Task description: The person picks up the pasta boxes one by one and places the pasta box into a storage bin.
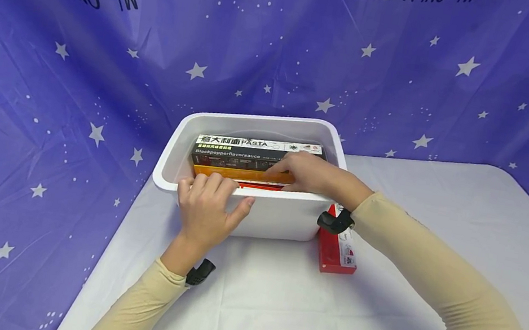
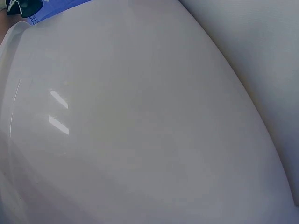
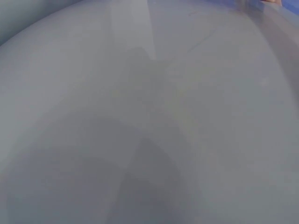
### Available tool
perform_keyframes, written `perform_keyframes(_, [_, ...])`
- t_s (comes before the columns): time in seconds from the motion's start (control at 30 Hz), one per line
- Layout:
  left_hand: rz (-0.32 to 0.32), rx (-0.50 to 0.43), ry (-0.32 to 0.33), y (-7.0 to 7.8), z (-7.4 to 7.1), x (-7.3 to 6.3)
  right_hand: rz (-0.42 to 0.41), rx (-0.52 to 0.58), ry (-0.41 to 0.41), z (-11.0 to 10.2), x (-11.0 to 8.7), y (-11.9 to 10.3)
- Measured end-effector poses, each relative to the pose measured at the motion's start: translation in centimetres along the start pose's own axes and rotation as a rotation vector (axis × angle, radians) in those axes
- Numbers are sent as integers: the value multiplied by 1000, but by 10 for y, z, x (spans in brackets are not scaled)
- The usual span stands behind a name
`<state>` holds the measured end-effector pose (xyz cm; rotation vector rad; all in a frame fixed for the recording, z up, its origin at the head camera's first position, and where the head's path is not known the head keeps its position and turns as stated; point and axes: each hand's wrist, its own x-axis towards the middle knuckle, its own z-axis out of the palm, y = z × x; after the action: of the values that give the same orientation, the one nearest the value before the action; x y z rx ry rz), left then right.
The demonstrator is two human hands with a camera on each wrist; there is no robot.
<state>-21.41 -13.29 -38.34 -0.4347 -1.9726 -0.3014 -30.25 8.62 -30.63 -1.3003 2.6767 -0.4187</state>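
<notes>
A white plastic bin (image 1: 257, 212) stands on the table with boxes inside. My left hand (image 1: 207, 208) grips its front rim at the left, fingers hooked over the edge and thumb along the outside. Inside lies a black, white and orange pasta box (image 1: 230, 154) with its lettered side showing. My right hand (image 1: 309, 172) reaches over the front right rim, fingers down at the orange edge of that box. Just inside the front wall shows a strip of a red box (image 1: 261, 187). I cannot tell whether the right fingers hold it. The bin's glossy outer wall (image 2: 140, 112) fills both wrist views.
Another red box (image 1: 337, 253) lies on the white-covered table (image 1: 274, 309), partly behind the bin's right front corner and the right wrist. A purple curtain (image 1: 272, 46) with white stars hangs close behind the bin and along the left side.
</notes>
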Motion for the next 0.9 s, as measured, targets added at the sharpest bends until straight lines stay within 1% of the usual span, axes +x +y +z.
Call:
perform_keyframes(0.1, [3, 3, 2, 0, 0, 0, 37, -15, 21, 0, 0, -1])
perform_keyframes(0.17, [5, 5, 5, 0, 0, 0, 63, -38, 57, 0, -1, -2])
perform_keyframes(0.3, [6, 6, 5, -1, 0, 0, 133, -100, 172, -4, -7, -3])
perform_keyframes(0.4, [5, 4, 0, -1, 0, 0, 181, -124, 250, -8, -17, -3])
perform_keyframes(0.57, [1, -1, -2, 0, 1, 0, 246, -114, 315, -19, -44, 4])
perform_keyframes(0.63, [0, -2, 0, 0, 0, 0, 268, -113, 341, -24, -58, 8])
perform_keyframes(0.73, [1, -5, 1, 0, 0, 0, 303, -122, 404, -30, -81, 15])
perform_keyframes(0.83, [0, -6, 3, 0, 0, 0, 346, -105, 458, -31, -104, 22])
perform_keyframes(0.9, [-2, -7, 2, 0, 0, 1, 374, -85, 479, -27, -116, 27])
